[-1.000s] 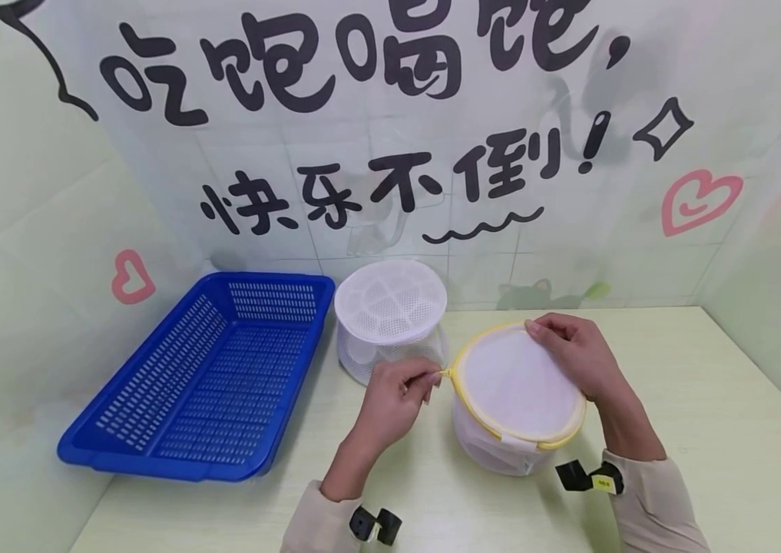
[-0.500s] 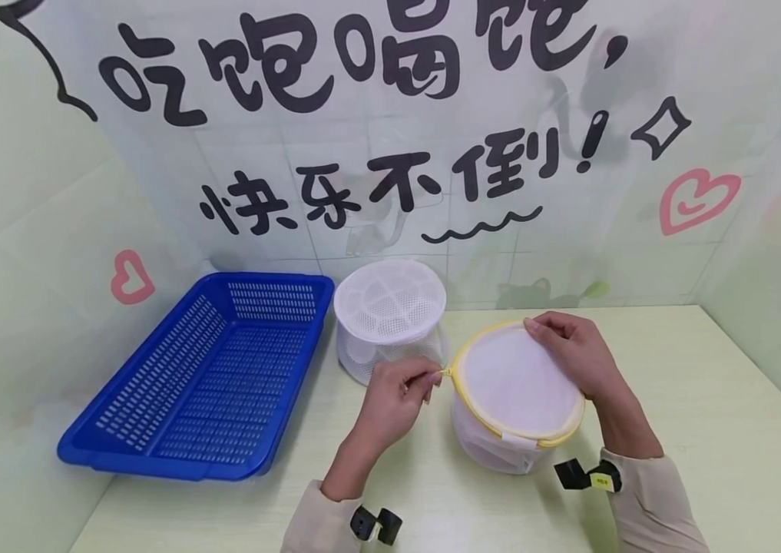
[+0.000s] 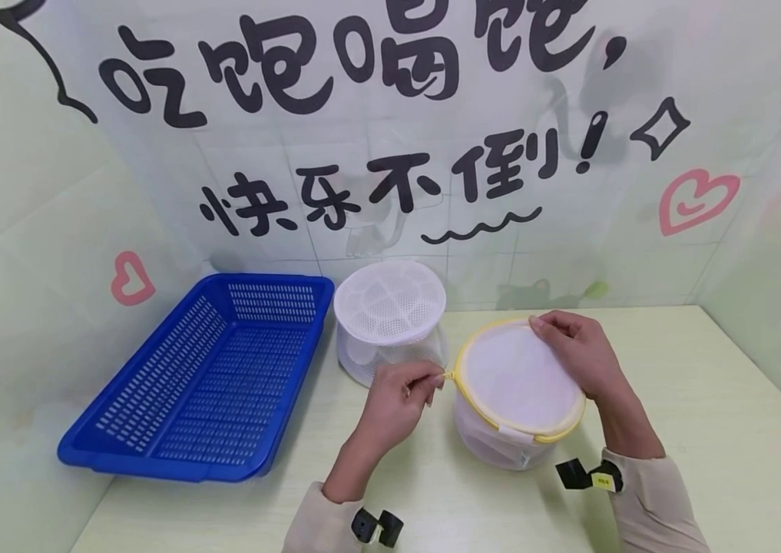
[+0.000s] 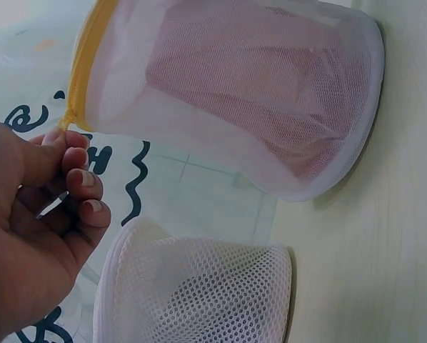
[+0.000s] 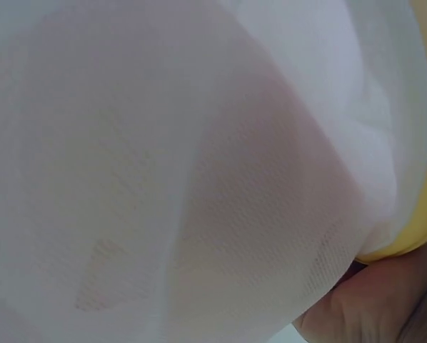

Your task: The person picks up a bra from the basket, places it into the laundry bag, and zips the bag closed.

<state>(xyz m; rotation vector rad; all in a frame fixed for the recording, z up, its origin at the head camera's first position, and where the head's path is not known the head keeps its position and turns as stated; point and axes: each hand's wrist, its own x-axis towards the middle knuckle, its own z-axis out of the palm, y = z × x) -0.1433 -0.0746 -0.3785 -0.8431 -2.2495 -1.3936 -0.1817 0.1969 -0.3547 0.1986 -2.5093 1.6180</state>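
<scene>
A round white mesh laundry bag (image 3: 517,376) with a yellow zipper round its top stands on the table, its lid facing up and tilted. Through its side a pinkish folded cloth (image 4: 249,86) shows inside. My left hand (image 3: 397,399) pinches the zipper pull (image 4: 65,123) at the bag's left edge between thumb and forefinger. On the far right of the rim, my right hand (image 3: 580,353) grips the yellow edge, thumb over the lid. In the right wrist view the mesh wall fills most of the picture, with part of the right hand (image 5: 370,304) below the zipper.
Behind my left hand stands a second white mesh bag (image 3: 390,303) with a honeycomb weave. To the left lies a blue plastic basket (image 3: 293,384) with slotted walls. A wall sheet (image 3: 570,230) with black lettering and pink hearts backs the pale wooden table (image 3: 701,399).
The bag's rim and my left hand have shifted very slightly to the right, and the bag's base sits a little higher. Both hands keep their hold.
</scene>
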